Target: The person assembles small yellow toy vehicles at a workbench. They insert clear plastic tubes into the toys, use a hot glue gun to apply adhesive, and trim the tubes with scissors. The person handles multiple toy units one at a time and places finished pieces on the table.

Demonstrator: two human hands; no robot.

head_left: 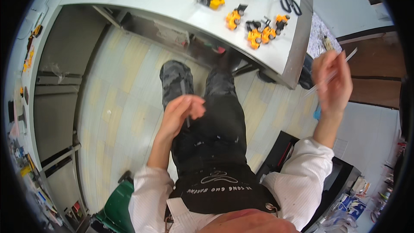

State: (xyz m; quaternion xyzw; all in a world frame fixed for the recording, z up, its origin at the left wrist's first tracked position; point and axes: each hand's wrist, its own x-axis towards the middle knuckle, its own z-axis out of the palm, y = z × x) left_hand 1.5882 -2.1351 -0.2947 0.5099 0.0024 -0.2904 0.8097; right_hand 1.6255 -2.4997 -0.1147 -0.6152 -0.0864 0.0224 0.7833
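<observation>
A seated person is holding a thin clear strip (334, 74) in the raised right hand (332, 82), fingers pinching it near its middle; its long axis is slanting up toward the right, out past the bench (297, 47) corner. The left hand (183, 111) is hovering lower, above the lap, fingers loosely curled and holding nothing (well apart from the strip). Yellow toy vehicles (258, 32) and black scissors (288, 0) are lying on the bench.

The right hand (332, 84) is raised beside the table (297, 47) corner and pinches a thin clear strip (334, 74). The left hand (181, 112) hovers empty over the lap. Orange toy vehicles (258, 32) stand near the table's front edge.
</observation>
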